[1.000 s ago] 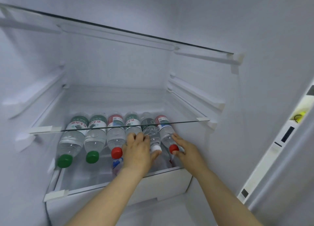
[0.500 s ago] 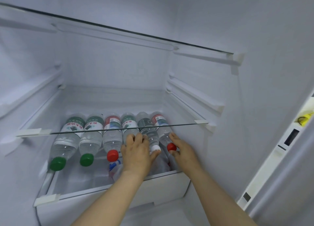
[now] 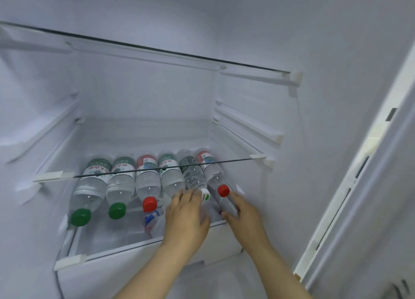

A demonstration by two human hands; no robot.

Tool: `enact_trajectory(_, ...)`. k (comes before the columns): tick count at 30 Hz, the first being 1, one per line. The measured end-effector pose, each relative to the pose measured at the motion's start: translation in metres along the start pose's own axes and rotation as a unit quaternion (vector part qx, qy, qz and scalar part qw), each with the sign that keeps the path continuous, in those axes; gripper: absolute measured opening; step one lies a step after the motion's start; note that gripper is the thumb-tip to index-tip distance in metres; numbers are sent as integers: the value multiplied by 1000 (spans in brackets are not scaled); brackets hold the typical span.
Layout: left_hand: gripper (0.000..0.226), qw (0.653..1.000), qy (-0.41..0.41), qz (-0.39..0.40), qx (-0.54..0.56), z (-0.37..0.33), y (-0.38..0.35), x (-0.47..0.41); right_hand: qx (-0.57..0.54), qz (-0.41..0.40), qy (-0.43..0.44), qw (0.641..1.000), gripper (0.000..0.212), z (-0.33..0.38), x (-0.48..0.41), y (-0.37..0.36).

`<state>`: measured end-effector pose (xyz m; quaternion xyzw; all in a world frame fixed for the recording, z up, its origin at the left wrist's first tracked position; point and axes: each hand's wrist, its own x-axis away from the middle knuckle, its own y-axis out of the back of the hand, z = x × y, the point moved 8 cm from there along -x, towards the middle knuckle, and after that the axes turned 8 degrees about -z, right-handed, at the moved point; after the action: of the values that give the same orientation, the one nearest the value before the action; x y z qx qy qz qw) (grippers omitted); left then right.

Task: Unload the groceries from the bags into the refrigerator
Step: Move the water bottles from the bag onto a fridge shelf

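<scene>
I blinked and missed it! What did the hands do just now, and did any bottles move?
The left hand and right hand each slid back a little toward the shelf front, fingers touching the bottles. Nothing was grabbed or let go. The row of bottles stayed put.

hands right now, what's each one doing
left hand: open, flat on a bottle
right hand: cannot tell, beside the rightmost bottle

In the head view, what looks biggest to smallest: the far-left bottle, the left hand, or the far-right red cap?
far-left bottle
left hand: nearer the camera, so its rank against the bottle is unsure
far-right red cap: clearly smallest
</scene>
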<state>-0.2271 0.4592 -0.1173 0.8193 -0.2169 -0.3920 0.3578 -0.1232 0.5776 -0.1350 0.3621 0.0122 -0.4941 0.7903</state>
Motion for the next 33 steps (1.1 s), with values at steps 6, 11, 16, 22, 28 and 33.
enact_trajectory(6,51,995,-35,-37,81,-23,39,5,24,-51,-1,998,48,35,22,62)
enact_trajectory(11,46,980,-109,-61,156,-59,77,6,104,-105,14,989,47,68,48,131)
enact_trajectory(16,44,961,-208,-60,175,-114,101,11,203,-191,80,957,39,102,88,192)
enact_trajectory(22,45,930,-292,-54,218,-186,127,37,276,-268,90,919,36,115,134,261)
enact_trajectory(28,44,895,-359,-62,258,-257,147,72,336,-310,91,885,37,125,186,332)
enact_trajectory(33,45,866,-412,-32,282,-324,145,113,397,-347,68,847,37,120,242,403)
